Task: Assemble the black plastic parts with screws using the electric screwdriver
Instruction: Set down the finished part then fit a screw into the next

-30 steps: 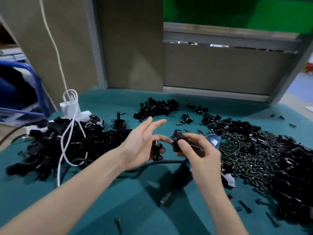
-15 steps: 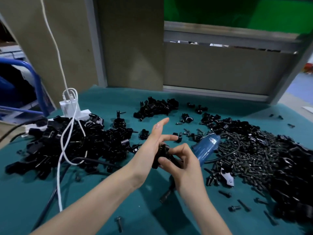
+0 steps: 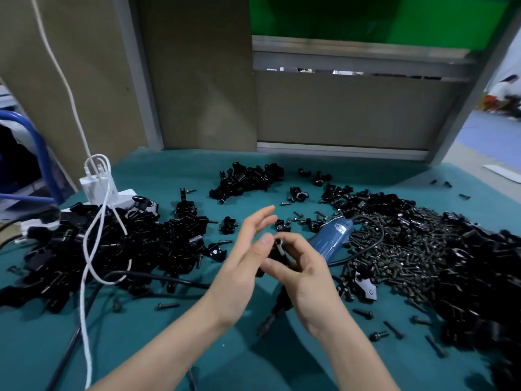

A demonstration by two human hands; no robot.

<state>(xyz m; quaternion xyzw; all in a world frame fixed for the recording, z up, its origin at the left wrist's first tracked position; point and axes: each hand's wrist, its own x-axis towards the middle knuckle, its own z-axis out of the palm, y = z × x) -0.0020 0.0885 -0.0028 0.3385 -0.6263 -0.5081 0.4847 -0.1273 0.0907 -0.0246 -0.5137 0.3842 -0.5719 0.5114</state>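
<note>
Above the middle of the teal table, my left hand (image 3: 244, 258) and my right hand (image 3: 303, 273) meet around a small black plastic part (image 3: 277, 251). The left thumb presses its top while the other left fingers stretch out straight. My right fingers curl around the part from below. The blue electric screwdriver (image 3: 331, 241) lies on the table just behind my right hand, its black tip (image 3: 272, 317) poking out below my wrist. A heap of black screws (image 3: 400, 249) spreads to the right.
A big pile of black plastic parts (image 3: 98, 249) lies left, a smaller one (image 3: 248, 179) at the back, another (image 3: 479, 277) far right. White power strip (image 3: 112, 193) with white cable (image 3: 84, 277) and a black cord (image 3: 158, 276) cross the left side. Loose screws (image 3: 167, 305) dot the front.
Both hands came together from apart; the separate black pieces now sit joined between them. The screwdriver left my right hand and lies on the table behind it.
</note>
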